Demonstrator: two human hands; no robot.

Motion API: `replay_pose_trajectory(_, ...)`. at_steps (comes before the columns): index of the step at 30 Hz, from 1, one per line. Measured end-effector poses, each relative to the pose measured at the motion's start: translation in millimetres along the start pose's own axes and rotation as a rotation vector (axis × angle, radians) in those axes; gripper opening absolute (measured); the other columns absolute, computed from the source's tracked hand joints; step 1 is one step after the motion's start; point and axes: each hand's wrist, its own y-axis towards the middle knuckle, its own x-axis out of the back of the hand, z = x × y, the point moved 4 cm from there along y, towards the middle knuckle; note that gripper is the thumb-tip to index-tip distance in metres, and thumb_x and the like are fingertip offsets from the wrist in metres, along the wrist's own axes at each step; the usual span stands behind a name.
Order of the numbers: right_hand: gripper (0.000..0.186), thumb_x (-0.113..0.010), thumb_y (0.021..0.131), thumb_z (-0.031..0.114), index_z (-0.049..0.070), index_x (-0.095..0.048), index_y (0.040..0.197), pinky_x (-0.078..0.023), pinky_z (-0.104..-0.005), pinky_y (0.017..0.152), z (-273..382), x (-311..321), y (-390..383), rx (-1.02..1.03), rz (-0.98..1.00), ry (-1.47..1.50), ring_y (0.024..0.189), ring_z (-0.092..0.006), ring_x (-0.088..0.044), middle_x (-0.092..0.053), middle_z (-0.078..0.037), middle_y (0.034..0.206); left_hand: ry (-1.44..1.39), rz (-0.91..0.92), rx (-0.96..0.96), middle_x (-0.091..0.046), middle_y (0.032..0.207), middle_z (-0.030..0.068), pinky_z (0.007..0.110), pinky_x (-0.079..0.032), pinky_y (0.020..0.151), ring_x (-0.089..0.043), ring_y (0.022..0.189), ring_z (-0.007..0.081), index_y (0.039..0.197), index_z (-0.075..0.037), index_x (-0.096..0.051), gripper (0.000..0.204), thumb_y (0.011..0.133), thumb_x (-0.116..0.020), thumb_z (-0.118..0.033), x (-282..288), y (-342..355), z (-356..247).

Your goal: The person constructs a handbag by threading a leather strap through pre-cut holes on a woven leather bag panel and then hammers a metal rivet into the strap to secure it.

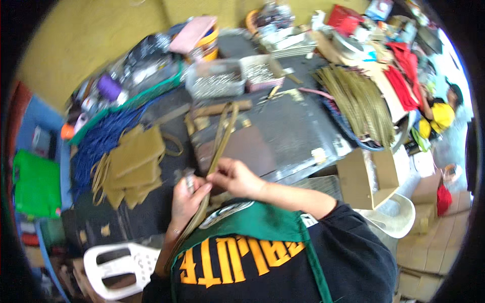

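Observation:
A long olive strap [219,151] runs from the table through both hands and down along my left forearm. Its far part forms a narrow loop over the dark table. My left hand [188,202] is closed around the strap in front of my green apron, and a small whitish object [190,182] shows at its fingers, too blurred to name. Fingertips of my right hand [236,178] pinch the same strap just beyond the left hand. Beneath the strap's far part lies a brown board [242,149]. A stack of flat olive pieces with straps [134,164] lies to the left.
Clear bins of small metal parts [214,83] stand at the back. A bundle of olive strips [356,101] lies right, blue cords [103,141] left. A cardboard box [366,177] and white chairs [118,270] are near me. Another person [442,116] is far right.

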Motion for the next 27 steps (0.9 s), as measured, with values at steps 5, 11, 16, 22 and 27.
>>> replay_pose_trajectory(5,0.011,-0.054,0.082,0.012,0.001,-0.052,0.083,-0.042,-0.0216,0.060,8,20,-25,-0.088,-0.018,0.184,0.068,-0.0068,-0.049,-0.053,0.001,0.072,-0.293,0.283,-0.095,-0.047,0.112,0.0199,0.029,-0.043,0.077,-0.053,0.093,0.0198,0.073,-0.003,-0.042,0.011,0.082,-0.048,-0.006,-21,0,-4)
replay_pose_trajectory(11,0.027,-0.057,0.079,0.019,0.002,-0.049,0.100,-0.038,-0.0294,0.082,45,81,-59,0.214,-0.074,0.397,0.096,-0.0141,-0.045,-0.046,-0.009,0.105,-0.435,0.232,0.003,-0.048,0.097,0.0100,0.021,-0.040,0.056,-0.047,0.065,0.0077,0.075,-0.005,-0.041,0.009,0.080,-0.048,-0.002,-71,1,-9)
replay_pose_trajectory(16,0.019,-0.061,0.076,0.019,0.002,-0.057,0.081,-0.039,-0.0326,0.082,47,94,-92,0.254,0.179,0.388,0.100,-0.0226,-0.047,-0.048,-0.012,0.107,-0.623,0.064,0.198,-0.050,0.085,0.0066,0.023,-0.041,0.056,-0.049,0.065,0.0117,0.082,-0.006,-0.043,0.008,0.078,-0.045,0.000,-109,3,-12)
replay_pose_trajectory(22,0.010,-0.062,0.074,0.017,0.007,-0.059,0.073,-0.044,-0.0244,0.053,38,204,-181,0.060,-0.616,-0.214,0.061,-0.0124,-0.054,-0.057,-0.003,0.070,-0.664,-0.164,0.030,-0.051,0.081,0.0039,0.023,-0.039,0.060,-0.047,0.068,0.0115,0.086,-0.007,-0.046,0.007,0.079,-0.046,-0.005,-75,50,-9)
replay_pose_trajectory(27,0.051,-0.045,0.082,0.043,0.006,-0.039,0.118,-0.024,-0.0298,0.094,-74,415,-397,-0.193,-1.258,-0.555,0.113,-0.0121,-0.030,-0.042,-0.014,0.115,-0.466,-0.463,-0.108,-0.054,0.079,0.0069,0.024,-0.041,0.062,-0.050,0.068,0.0133,0.086,0.001,-0.052,0.010,0.077,-0.050,-0.003,-19,24,-12)
